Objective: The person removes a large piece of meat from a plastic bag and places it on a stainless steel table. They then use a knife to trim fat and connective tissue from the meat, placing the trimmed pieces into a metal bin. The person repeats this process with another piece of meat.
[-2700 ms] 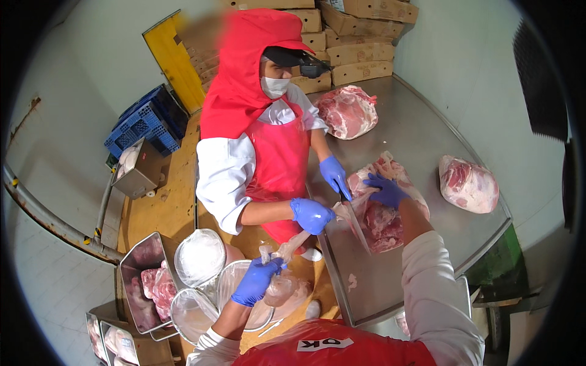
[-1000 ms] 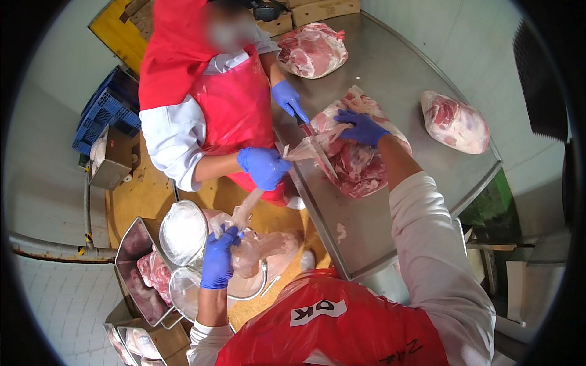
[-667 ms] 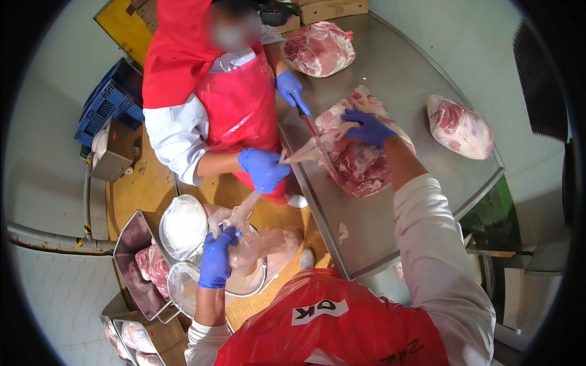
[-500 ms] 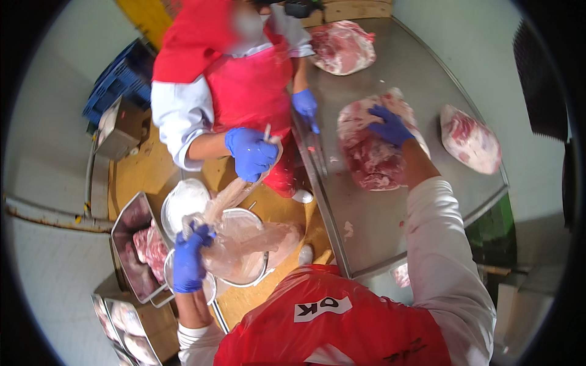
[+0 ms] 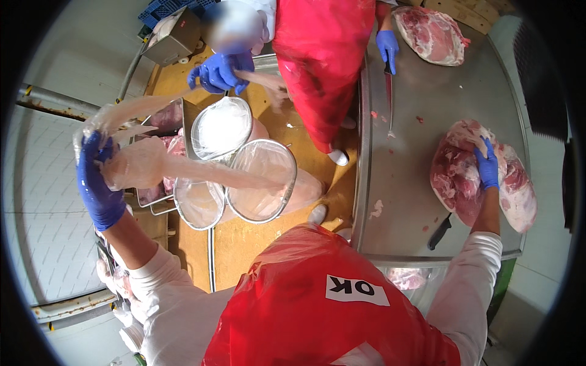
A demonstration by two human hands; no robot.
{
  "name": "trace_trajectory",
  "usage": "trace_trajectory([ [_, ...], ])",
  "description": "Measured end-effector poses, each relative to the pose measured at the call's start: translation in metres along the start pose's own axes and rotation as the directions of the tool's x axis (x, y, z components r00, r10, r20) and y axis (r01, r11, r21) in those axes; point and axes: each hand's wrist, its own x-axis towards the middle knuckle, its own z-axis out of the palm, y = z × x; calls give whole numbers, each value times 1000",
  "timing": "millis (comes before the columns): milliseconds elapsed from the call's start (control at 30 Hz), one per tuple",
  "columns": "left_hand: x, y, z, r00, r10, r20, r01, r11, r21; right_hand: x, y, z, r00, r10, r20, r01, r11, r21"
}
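My left hand, in a blue glove, is raised at the far left and closed on translucent, pinkish plastic film. One tail of the film reaches toward the co-worker's gloved hand; another runs down over a lined round bin. My right hand, also blue-gloved, lies with fingers spread on a large cut of raw meat on the steel table. That cut touches a second piece of meat. Below it rests a knife with a black handle, its blade largely hidden.
Round bins with clear liners stand left of the steel table, beside a metal tub of meat. The co-worker's other hand holds a knife over the table. Another meat cut lies at the far end.
My left hand has risen leftward with the film, stretching it out. The meat under my right hand has shifted right against the other piece, and a black knife handle now shows. The view has shifted.
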Motion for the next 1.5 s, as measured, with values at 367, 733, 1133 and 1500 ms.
trace_trajectory([
  [367, -46, -166, -36, 826, -519, 220, 470, 850, 239, -138, -84, 32, 924, -176, -341, -51, 824, -564],
  [733, -192, -376, 19, 720, -609, 333, 8, 487, 873, -166, -140, 105, 797, -256, -547, -291, 631, -719],
  [1133, -272, -513, -21, 429, -675, 601, -33, 652, 757, -212, -113, 136, 797, -416, -437, 159, 843, -514],
  [1500, -211, -382, 104, 379, -416, 827, -185, 841, 508, -484, -68, 135, 724, 259, -640, -478, 856, -195],
])
